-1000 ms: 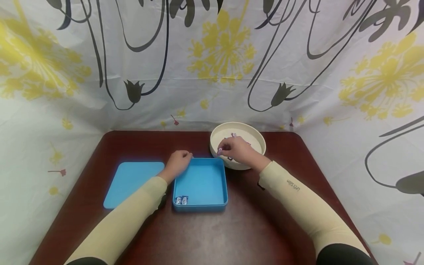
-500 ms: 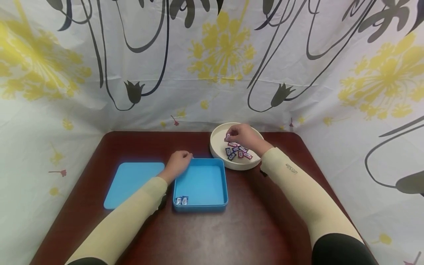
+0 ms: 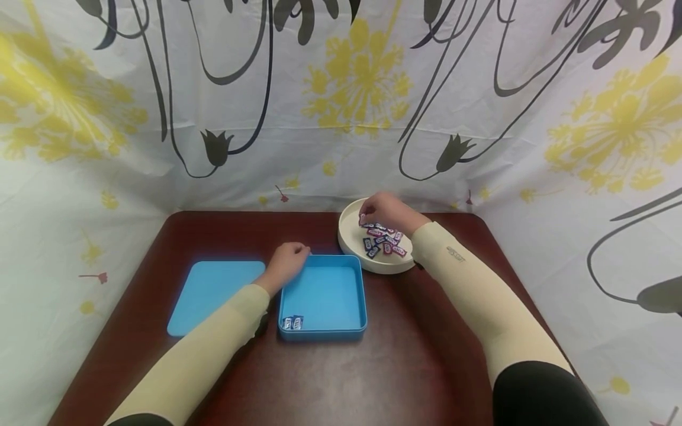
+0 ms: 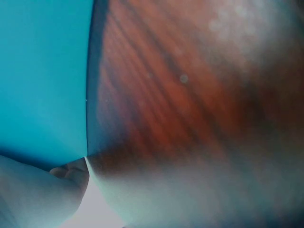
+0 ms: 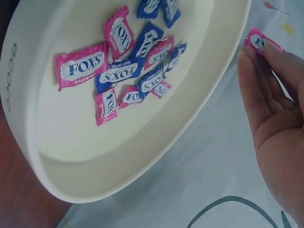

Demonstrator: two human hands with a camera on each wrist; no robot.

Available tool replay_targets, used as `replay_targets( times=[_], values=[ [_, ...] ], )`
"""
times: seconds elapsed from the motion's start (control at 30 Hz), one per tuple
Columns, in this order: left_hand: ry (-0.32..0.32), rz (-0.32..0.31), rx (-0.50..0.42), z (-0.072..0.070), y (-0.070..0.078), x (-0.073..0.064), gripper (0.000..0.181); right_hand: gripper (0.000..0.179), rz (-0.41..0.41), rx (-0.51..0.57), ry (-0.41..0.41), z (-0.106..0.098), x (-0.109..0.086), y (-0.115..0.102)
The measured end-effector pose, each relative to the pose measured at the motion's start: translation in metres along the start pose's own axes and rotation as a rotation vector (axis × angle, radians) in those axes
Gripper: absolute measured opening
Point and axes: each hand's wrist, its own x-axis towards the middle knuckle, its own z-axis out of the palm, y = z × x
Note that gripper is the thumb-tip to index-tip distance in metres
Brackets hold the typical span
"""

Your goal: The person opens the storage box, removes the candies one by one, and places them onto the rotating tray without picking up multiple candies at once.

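Observation:
My right hand (image 3: 386,210) is over the back of a round cream bowl (image 3: 348,239), pinching a pink-wrapped candy (image 5: 256,42) between thumb and fingertips. In the right wrist view, several pink and blue FOX'S candies (image 5: 118,71) lie in a loose group on the bowl's floor. My left hand (image 3: 288,260) is at the back left corner of a square blue tray (image 3: 325,296), its curled fingers gripping the rim. Two blue-and-white wrapped candies (image 3: 292,322) sit side by side in the tray's front left corner.
A flat blue lid (image 3: 215,290) lies left of the tray, partly behind my left forearm. All of it stands on a dark red-brown table (image 3: 319,384). A patterned white curtain (image 3: 319,177) hangs along the back and sides.
From above the bowl's front left rim, my right hand has gone back over the bowl, uncovering more candies. The left hand and the tray have stayed still.

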Motion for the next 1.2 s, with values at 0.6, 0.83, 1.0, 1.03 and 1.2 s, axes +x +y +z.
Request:
replay_targets(
  times=[0.6,0.83,1.0,1.03,1.2],
  values=[
    [0.000,-0.014,-0.003,0.000,-0.003,0.000,0.044,0.010,0.162,-0.052,-0.212,0.012,0.032,0.021],
    [0.001,0.008,-0.009,0.000,-0.001,-0.002,0.045,0.008,0.156,-0.122,-0.252,0.021,0.034,0.023],
    [0.010,0.008,-0.003,-0.002,0.000,-0.002,0.044,0.009,0.119,-0.131,-0.215,0.026,0.029,0.015],
    [0.012,0.008,-0.002,-0.002,0.000,-0.002,0.044,0.009,0.111,-0.130,-0.209,0.027,0.029,0.015],
    [0.007,0.009,-0.004,-0.002,0.001,-0.002,0.044,0.014,0.089,-0.126,-0.204,0.031,0.028,0.015]
  ],
)
